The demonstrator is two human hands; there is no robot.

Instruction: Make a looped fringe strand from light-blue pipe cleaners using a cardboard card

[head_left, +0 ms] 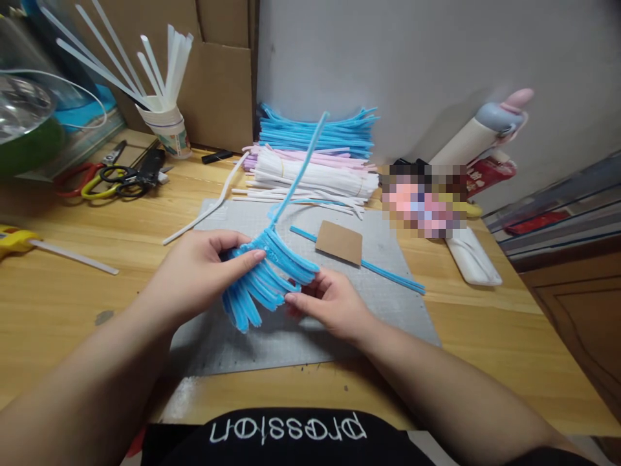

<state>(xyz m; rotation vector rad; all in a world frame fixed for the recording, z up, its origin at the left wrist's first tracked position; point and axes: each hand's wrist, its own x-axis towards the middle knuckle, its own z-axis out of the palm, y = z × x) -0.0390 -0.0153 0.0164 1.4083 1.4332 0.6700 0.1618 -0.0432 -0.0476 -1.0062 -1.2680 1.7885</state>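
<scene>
My left hand (pixel 213 268) pinches a blue pipe-cleaner wing shape (pixel 276 255), thumb on top near its gathered upper part. Looped blue strands fan out below, and one long single stem rises from it up and to the right. My right hand (pixel 330 301) has thumb and fingers closed on the lower right strands of the same piece. Both hands hold it above a grey cutting mat (pixel 310 343). Behind my right hand, a brown cardboard square (pixel 339 243) lies across blue pipe cleaners (pixel 392 277) on the mat.
Bundles of blue (pixel 315 133), pink and white pipe cleaners (pixel 310 169) lie against the wall. Scissors (pixel 111 178), a paper cup (pixel 167 129) of white sticks and a yellow glue gun (pixel 17 241) are at left. A bottle (pixel 470 136) and white packet (pixel 473 255) stand right.
</scene>
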